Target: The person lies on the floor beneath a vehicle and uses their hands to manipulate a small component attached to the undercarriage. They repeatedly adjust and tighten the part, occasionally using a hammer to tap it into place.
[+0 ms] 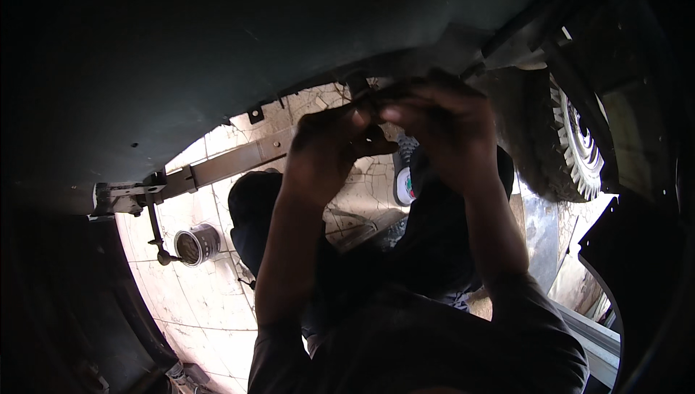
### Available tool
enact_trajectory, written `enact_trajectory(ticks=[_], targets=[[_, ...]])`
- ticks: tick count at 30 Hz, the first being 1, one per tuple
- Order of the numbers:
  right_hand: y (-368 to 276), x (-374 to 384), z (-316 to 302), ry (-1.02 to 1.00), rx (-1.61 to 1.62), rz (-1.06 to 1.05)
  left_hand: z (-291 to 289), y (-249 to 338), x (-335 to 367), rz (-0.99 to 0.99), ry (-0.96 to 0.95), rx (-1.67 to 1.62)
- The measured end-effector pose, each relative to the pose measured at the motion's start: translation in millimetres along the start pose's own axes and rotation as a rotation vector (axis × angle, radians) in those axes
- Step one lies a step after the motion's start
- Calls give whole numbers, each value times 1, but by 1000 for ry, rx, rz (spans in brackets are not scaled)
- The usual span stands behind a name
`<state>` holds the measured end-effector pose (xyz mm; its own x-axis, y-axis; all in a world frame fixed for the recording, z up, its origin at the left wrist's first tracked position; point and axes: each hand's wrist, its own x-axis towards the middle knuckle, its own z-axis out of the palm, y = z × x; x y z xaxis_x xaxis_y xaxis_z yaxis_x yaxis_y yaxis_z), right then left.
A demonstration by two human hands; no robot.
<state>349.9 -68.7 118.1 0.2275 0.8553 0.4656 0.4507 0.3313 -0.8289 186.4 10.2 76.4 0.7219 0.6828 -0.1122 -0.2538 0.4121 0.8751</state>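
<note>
Both hands are raised close together under the dark underside of a vehicle (pixel 145 68). My left hand (pixel 318 151) has its thumb and fingertips pinched near the edge of the dark body, with lower fingers curled beneath. Beside it, my right hand (pixel 452 126) is bent inward, its thumb and fingers closing toward the left fingertips. Deep shadow hides whatever lies between them, so I cannot make out a held thing. A long flat metal bar (pixel 224 164) runs leftward from behind my left hand.
A metal rod with a round joint end (pixel 163 256) hangs at the left, close to an open tin can (pixel 197 245) on the cracked tile floor (pixel 181 300). To the right is a dark tyre (pixel 532 133) with a toothed, light-coloured wheel (pixel 579 140). Metal rails (pixel 590 343) lie lower right.
</note>
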Motion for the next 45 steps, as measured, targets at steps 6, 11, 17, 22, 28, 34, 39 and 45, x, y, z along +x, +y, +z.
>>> enact_trajectory(ticks=[6,11,17,22,28,34,39,45], targets=[[-5,5,4,10,89,117,-2,0,2,-14,-2,-170],[-10,9,2,-7,67,115,-3,-3,4,-12,12,-101],[9,-15,8,106,150,131,0,-1,0,33,-3,11],[20,-14,-12,292,263,309,-5,-11,-6,-29,-48,-144],[24,-12,-28,387,339,406,-1,-3,-8,2,62,-51],[25,-18,-29,275,302,466,-8,-2,-16,38,53,125],[25,-15,-28,250,362,454,-8,-2,-14,91,76,-35],[25,-14,-28,223,338,406,-6,2,-14,111,127,64]])
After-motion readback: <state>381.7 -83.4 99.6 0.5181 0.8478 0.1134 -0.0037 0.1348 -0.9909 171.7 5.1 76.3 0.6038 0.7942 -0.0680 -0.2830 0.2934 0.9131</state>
